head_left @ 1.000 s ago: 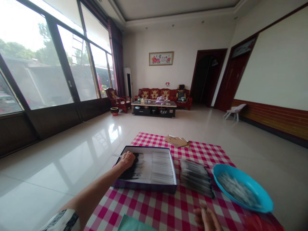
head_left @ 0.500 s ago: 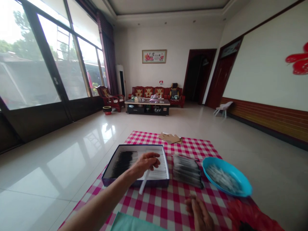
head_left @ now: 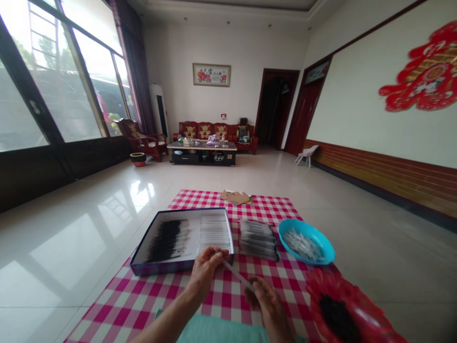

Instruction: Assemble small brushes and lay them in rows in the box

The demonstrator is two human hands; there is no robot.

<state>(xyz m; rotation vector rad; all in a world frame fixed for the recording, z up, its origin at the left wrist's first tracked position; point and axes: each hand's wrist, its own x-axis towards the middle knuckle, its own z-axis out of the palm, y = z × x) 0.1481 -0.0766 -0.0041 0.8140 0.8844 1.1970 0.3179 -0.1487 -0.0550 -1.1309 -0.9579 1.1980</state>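
Observation:
My left hand (head_left: 209, 267) pinches one end of a thin, whitish translucent tube (head_left: 236, 272) in front of the box. The tube slants down to my right hand (head_left: 266, 300), whose closed fingers are at its other end. Just beyond my left hand is a shallow dark-blue box (head_left: 143, 270) with a white inside. Dark, thin pieces (head_left: 167, 240) lie on its left side and a row of clear tubes (head_left: 214, 231) on its right. A stack of clear tubes with black ends (head_left: 257, 240) rests on the cloth to the right of the box.
A blue bowl (head_left: 330, 247) of small clear pieces (head_left: 303, 245) stands at the right. Nearer is a red, petal-edged dish (head_left: 367, 309) holding black bits (head_left: 337, 317). Cardboard scraps (head_left: 236, 197) lie at the far edge of the checked tablecloth (head_left: 271, 205). Green cloth (head_left: 217, 329) shows at the front.
My left hand has moved back from over the box with the tube. My right hand has come up to the tube's other end. The view has turned to the right.

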